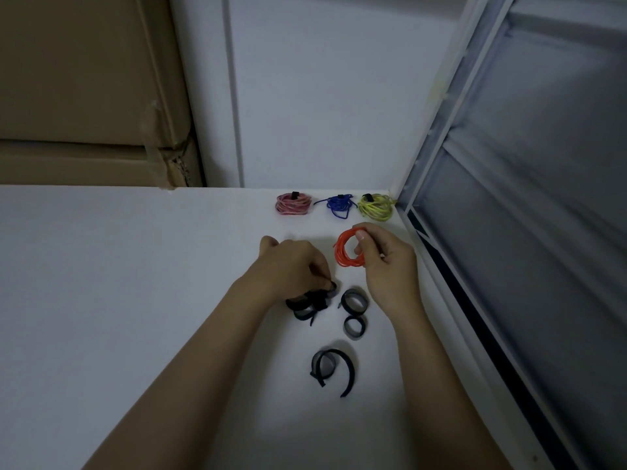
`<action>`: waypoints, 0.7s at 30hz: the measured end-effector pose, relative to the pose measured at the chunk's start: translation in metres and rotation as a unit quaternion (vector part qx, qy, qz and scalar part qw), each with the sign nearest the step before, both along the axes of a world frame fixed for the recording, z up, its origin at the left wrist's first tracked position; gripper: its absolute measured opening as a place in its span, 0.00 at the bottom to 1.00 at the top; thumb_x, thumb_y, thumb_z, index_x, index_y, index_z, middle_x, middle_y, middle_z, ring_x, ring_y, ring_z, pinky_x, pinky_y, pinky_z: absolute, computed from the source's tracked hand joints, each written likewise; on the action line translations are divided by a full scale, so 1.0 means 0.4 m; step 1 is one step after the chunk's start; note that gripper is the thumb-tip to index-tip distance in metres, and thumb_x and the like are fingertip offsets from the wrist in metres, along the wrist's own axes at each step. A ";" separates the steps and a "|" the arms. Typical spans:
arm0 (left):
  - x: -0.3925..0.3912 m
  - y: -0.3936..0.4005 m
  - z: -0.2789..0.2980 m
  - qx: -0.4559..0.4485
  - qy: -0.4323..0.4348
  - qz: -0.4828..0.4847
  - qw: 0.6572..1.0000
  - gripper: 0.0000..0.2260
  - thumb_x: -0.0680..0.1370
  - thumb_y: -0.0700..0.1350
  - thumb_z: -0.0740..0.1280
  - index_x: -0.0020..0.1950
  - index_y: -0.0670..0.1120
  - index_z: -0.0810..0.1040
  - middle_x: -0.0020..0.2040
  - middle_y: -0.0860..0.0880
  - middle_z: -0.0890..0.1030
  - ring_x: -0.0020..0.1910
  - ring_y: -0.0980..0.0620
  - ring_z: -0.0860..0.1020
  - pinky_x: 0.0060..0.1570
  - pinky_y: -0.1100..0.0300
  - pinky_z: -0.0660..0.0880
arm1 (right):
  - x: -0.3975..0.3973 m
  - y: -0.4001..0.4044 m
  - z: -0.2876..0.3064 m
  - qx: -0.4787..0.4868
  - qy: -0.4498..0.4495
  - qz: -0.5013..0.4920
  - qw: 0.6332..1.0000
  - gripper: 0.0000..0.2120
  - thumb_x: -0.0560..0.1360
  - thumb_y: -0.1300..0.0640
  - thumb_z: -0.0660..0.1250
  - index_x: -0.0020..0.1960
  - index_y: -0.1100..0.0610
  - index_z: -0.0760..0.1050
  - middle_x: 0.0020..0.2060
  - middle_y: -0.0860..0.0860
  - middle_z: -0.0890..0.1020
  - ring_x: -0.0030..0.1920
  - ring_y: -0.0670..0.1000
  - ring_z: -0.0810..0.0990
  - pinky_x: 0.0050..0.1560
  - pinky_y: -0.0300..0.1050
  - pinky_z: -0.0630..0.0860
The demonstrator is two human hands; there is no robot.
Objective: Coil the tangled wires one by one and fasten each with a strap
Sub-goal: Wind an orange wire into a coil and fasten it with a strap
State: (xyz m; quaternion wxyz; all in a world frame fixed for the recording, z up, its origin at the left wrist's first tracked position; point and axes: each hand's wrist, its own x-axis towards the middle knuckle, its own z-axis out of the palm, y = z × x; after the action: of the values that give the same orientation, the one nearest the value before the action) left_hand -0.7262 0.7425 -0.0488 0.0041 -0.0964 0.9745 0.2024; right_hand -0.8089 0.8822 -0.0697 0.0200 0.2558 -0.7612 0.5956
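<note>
Near the right edge of the white worktop (135, 283), a coiled bundle of orange wire (346, 250) is held upright by the right hand (385, 262), with thumb and fingers curled round the coil's right side. To its left, the left hand (295, 266) is lowered onto a small heap of black hook-and-loop straps (307, 305); its fingertips are bent together at a strap end, apparently pinching it, though the dim light leaves the grip uncertain.

Just right of that heap, below the right hand, a rolled dark grey strap (354, 300) is seen, and a smaller rolled strap (355, 327) lies touching it on the near side. Closer to the near edge, a loosely curled black strap (334, 369) lies partly unrolled.

Along the far edge, toward the far right corner, three finished coils are set in a row: a pink wire coil (293, 204), a blue wire coil (339, 205) and a yellow-green wire coil (376, 206), each crossed by a black strap. The yellow-green coil lies nearest the corner, beside a white window frame (451, 130). Behind the far left edge, brown cardboard boxes (84, 96) are stacked.
</note>
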 end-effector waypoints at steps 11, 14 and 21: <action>0.003 -0.015 -0.029 0.178 0.203 0.107 0.957 0.02 0.77 0.45 0.67 0.46 0.49 0.80 0.39 0.56 0.81 0.41 0.54 0.79 0.38 0.59 0.75 | 0.001 -0.019 0.014 -0.066 -0.058 0.030 0.996 0.10 0.80 0.60 0.62 0.48 0.49 0.79 0.34 0.40 0.79 0.39 0.41 0.77 0.50 0.52 0.80; 0.006 -0.009 -0.027 0.263 0.235 0.121 0.928 0.01 0.76 0.42 0.69 0.45 0.47 0.80 0.38 0.54 0.82 0.37 0.56 0.80 0.35 0.66 0.75 | 0.014 -0.030 0.016 -0.052 -0.044 0.048 0.997 0.11 0.80 0.62 0.61 0.48 0.48 0.78 0.33 0.40 0.79 0.38 0.41 0.77 0.48 0.48 0.79; 0.009 -0.012 -0.004 0.420 0.264 0.140 0.857 0.04 0.74 0.40 0.72 0.47 0.41 0.83 0.36 0.49 0.84 0.37 0.56 0.82 0.37 0.66 0.77 | 0.017 -0.020 0.015 -0.045 -0.044 0.080 0.995 0.14 0.79 0.64 0.61 0.47 0.47 0.78 0.38 0.42 0.81 0.41 0.39 0.78 0.45 0.33 0.74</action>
State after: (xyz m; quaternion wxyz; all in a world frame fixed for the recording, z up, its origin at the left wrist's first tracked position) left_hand -0.7227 0.7378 -0.0506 -0.2412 -0.1638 0.7375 0.6091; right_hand -0.8020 0.8741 -0.0638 -0.0496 0.2884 -0.7111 0.6393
